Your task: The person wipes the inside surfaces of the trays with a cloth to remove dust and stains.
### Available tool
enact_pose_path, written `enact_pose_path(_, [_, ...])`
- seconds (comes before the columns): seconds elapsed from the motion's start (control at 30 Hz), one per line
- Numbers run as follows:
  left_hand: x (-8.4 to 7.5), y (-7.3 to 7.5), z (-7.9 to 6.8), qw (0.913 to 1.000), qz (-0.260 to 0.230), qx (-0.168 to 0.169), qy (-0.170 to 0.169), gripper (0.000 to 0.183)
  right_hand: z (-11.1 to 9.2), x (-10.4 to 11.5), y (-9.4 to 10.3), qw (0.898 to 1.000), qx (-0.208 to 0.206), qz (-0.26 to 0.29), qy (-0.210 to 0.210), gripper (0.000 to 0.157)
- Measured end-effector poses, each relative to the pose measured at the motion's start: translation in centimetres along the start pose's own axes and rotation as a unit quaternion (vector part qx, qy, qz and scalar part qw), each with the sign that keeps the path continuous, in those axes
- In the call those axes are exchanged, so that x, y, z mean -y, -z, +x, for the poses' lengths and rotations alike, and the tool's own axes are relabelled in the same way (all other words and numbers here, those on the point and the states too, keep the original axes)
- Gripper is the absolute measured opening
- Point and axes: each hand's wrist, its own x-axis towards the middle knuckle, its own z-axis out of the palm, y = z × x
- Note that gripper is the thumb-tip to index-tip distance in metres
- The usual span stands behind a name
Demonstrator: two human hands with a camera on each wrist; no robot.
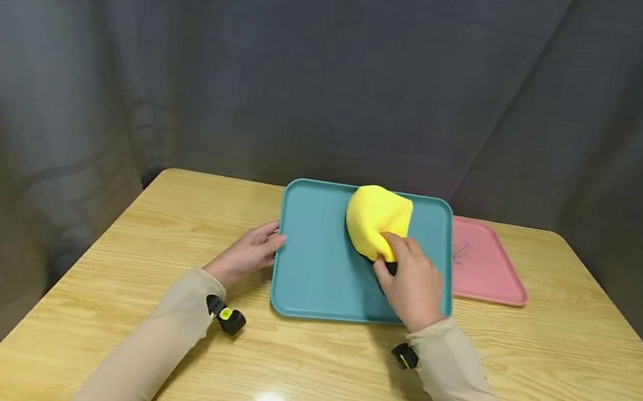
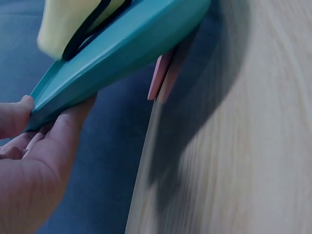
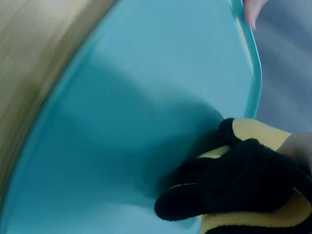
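Yellow-and-black fabric item (image 1: pixel 374 219), pinched by right hand (image 1: pixel 414 285), sits over teal tray (image 1: pixel 315 256) left hand (image 1: pixel 246 253) grips; wooden table (image 1: pixel 341 393) beneath, gray curtain (image 1: pixel 342 70) behind.

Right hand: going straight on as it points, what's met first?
The yellow-and-black soft fabric item the right hand pinches; beyond, perhaps the teal rectangular tray, though depth is unclear.

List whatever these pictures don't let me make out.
Flat rectangular pink tray: left part hidden behind the rectangular teal tray in the head view.
Dark marks on the pink tray: too small to identify in the head view.
Soft yellow-and-black fabric item: part cut off by the left wrist view's upper edge.
Right hand: mostly hidden by the fabric item and right edge in the right wrist view.
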Motion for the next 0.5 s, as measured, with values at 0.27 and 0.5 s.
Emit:
enact_pose_path(0.27, [-0.2, -0.5, 0.2, 0.9999, 0.002, 0.009, -0.013, 0.049, 1.3, 4.0, -2.0, 0.999, 0.006, 0.002, 0.049, 0.036])
enact_pose_path(0.5, [-0.2, -1.1, 0.6, 0.9995, 0.006, 0.020, -0.024, 0.050, 1.4, 5.9, -3.3, 0.997, 0.023, -0.004, 0.074, 0.038])
